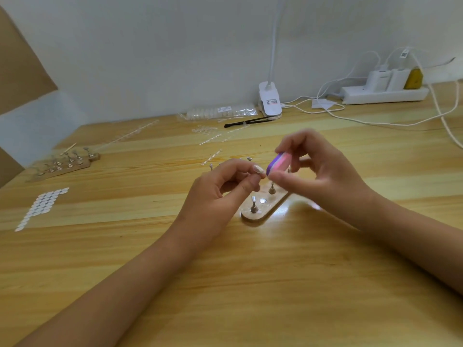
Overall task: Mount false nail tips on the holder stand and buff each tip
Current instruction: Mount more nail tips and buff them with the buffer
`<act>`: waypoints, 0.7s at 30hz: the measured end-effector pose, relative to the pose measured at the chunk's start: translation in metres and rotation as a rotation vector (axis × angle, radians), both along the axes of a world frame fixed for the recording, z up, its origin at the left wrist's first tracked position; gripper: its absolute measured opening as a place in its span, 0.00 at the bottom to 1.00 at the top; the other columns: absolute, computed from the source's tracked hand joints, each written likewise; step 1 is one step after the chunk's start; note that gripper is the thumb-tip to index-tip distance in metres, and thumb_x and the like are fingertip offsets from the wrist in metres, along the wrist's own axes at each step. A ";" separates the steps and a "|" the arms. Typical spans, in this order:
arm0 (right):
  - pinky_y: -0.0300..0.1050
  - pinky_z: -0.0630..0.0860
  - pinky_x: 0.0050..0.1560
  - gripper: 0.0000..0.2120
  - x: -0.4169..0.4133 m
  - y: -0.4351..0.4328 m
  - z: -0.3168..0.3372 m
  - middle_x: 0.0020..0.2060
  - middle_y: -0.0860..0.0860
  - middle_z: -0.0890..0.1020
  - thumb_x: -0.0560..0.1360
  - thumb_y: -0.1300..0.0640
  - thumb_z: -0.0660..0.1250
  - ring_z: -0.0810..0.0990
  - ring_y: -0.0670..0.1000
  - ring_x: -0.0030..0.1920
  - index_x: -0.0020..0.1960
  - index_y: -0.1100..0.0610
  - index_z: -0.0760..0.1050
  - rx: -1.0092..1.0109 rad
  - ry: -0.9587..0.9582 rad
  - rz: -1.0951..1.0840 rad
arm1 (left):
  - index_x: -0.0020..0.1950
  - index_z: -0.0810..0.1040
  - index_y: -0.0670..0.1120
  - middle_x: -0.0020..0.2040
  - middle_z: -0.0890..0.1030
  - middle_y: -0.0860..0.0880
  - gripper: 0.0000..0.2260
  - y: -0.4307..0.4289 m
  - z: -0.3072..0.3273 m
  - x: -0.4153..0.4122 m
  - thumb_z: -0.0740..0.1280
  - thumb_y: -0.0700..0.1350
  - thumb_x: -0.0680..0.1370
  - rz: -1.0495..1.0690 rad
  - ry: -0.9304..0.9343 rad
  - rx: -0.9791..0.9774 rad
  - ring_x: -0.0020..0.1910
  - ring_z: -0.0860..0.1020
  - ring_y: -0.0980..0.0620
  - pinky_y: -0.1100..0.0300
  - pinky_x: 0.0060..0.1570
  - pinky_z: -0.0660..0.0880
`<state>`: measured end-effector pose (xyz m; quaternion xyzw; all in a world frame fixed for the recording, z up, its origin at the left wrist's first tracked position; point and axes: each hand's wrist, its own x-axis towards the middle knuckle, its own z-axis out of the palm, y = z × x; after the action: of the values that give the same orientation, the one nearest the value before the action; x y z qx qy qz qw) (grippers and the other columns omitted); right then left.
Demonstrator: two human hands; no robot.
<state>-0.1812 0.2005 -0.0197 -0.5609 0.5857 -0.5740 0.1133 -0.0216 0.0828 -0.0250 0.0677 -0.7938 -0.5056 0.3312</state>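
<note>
Closest to the lens was bare desk (250, 296) w/ your forearms (120, 279) lying across it.

Head view (the only one): your left hand (215, 191) pinched a false nail tip (258, 169) btwn thumb and forefinger, just above the holder stand (260, 214). Whether the tip sat on a peg you'd lifted off, I couldn't tell. Your right hand (318, 171) gripped the buffer block (278, 164), purple/pink, w/ its near corner touching or just beside the tip. So your hands were close together, each clamped on its own item.

Step in hand, as I read it: buffing one tip. Next move prob. calls for short, light strokes w/ the block while you brace the tip, then seating it on the stand and taking the next one.

Containers: the stand carried two upright pegs (253, 207) at its near end, w/ one shiny vacant socket (262, 201) btwn them. Its far end was hidden behind your hands. A second stand (62, 165), far left, held several pegs w/ tips. A clear bag (220, 111) at the back, beside the clip lamp (270, 101), held stacked white pieces, prob. spare tips, but they were too small to confirm.
</note>
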 end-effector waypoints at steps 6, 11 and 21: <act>0.44 0.75 0.51 0.19 0.004 0.003 -0.002 0.46 0.43 0.78 0.68 0.49 0.76 0.78 0.52 0.43 0.53 0.52 0.73 -0.027 0.114 0.094 | 0.49 0.81 0.57 0.41 0.83 0.58 0.07 0.001 -0.002 -0.001 0.67 0.44 0.77 0.002 -0.009 -0.023 0.44 0.82 0.58 0.62 0.50 0.77; 0.52 0.76 0.54 0.19 -0.004 0.001 0.001 0.45 0.46 0.79 0.65 0.46 0.76 0.75 0.46 0.41 0.51 0.50 0.73 0.026 -0.010 -0.088 | 0.48 0.81 0.58 0.42 0.83 0.57 0.06 -0.002 -0.001 0.000 0.68 0.46 0.77 0.018 -0.008 0.006 0.46 0.82 0.57 0.66 0.51 0.76; 0.47 0.77 0.51 0.19 -0.001 0.000 0.001 0.44 0.44 0.78 0.67 0.47 0.78 0.75 0.43 0.41 0.52 0.51 0.75 0.009 -0.001 -0.041 | 0.48 0.82 0.55 0.42 0.83 0.57 0.04 -0.003 -0.002 0.000 0.69 0.46 0.78 0.013 -0.026 0.017 0.46 0.82 0.57 0.64 0.52 0.77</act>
<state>-0.1826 0.2003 -0.0189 -0.5481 0.5997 -0.5736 0.1042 -0.0212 0.0795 -0.0270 0.0821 -0.7933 -0.5093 0.3234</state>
